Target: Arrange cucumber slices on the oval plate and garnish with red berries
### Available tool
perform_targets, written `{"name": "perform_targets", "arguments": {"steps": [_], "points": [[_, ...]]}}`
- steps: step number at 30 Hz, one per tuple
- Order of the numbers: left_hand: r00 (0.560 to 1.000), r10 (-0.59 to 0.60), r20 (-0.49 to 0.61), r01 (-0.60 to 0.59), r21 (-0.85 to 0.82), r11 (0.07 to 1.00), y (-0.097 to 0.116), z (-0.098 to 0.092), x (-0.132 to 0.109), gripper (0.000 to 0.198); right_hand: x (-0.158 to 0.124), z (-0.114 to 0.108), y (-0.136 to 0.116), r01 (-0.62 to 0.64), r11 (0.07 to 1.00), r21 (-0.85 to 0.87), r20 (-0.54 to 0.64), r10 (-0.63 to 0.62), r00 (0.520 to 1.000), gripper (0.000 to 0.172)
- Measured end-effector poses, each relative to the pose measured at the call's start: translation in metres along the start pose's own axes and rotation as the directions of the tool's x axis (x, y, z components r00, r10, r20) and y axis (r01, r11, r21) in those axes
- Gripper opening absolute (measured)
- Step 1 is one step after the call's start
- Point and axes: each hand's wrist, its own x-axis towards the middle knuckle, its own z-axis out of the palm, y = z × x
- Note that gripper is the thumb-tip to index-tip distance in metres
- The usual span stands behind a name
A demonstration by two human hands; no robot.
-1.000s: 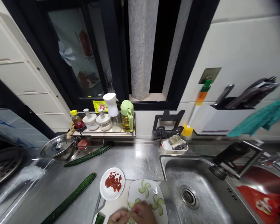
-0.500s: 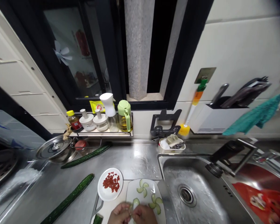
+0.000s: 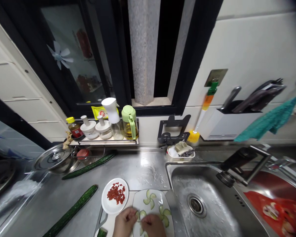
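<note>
cucumber slices [image 3: 166, 221] on white plate [image 3: 157, 204]

We have our left hand [image 3: 124, 222] and right hand [image 3: 153, 226] at the near side of the white plate [image 3: 159, 199], by cucumber slices [image 3: 166, 221]; goji berries [image 3: 116, 194] lie left.

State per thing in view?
Cucumber slices: cut, in petal shapes
Far cucumber: looks uncut
Cucumber stub: cut short
Red pieces: loose on round plate
Pot: lid on
Bottle: capped
Green-lidded jug: closed, part full
Left sink: wet, not filled
Left hand: fingers curled
Right hand: fingers curled
</note>
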Motion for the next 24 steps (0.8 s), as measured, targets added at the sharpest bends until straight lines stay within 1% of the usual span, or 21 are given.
{"name": "perform_targets", "arguments": {"steps": [3,6,8,12,14,17,21,24], "points": [[0.999,0.047,-0.008,-0.045,0.193,0.980,0.014,-0.001,0.002,0.020,0.003,0.002,-0.001,0.009,0.999,-0.052,-0.075,-0.013,0.997,0.021],[0.997,0.074,-0.008,-0.069,0.295,0.953,0.027,0.001,0.002,0.019,0.004,0.003,-0.003,0.024,0.995,-0.096,-0.132,-0.037,0.991,0.023],[0.996,0.091,-0.001,-0.085,0.341,0.936,0.030,0.002,0.004,0.019,0.004,0.004,-0.005,0.034,0.993,-0.116,-0.142,-0.051,0.989,0.024],[0.995,0.101,0.023,-0.102,0.402,0.910,0.030,0.004,0.010,0.018,0.006,0.005,-0.011,0.050,0.987,-0.152,-0.155,-0.073,0.985,0.027],[0.995,0.098,0.030,-0.102,0.415,0.904,0.030,0.004,0.012,0.018,0.008,0.007,-0.013,0.031,0.980,-0.197,-0.154,-0.062,0.986,0.027],[0.994,0.100,0.033,-0.104,0.429,0.897,0.032,0.004,0.012,0.017,0.010,0.008,-0.013,0.019,0.963,-0.268,-0.133,-0.057,0.989,0.026],[0.994,0.111,0.026,-0.110,0.465,0.878,0.032,0.006,0.012,0.017,0.007,0.004,-0.017,0.066,0.936,-0.345,-0.117,-0.112,0.987,0.025],[0.993,0.116,0.013,-0.107,0.507,0.855,0.031,0.008,0.011,0.019,0.004,0.001,-0.024,0.061,0.922,-0.383,-0.084,-0.100,0.991,0.028]]}}
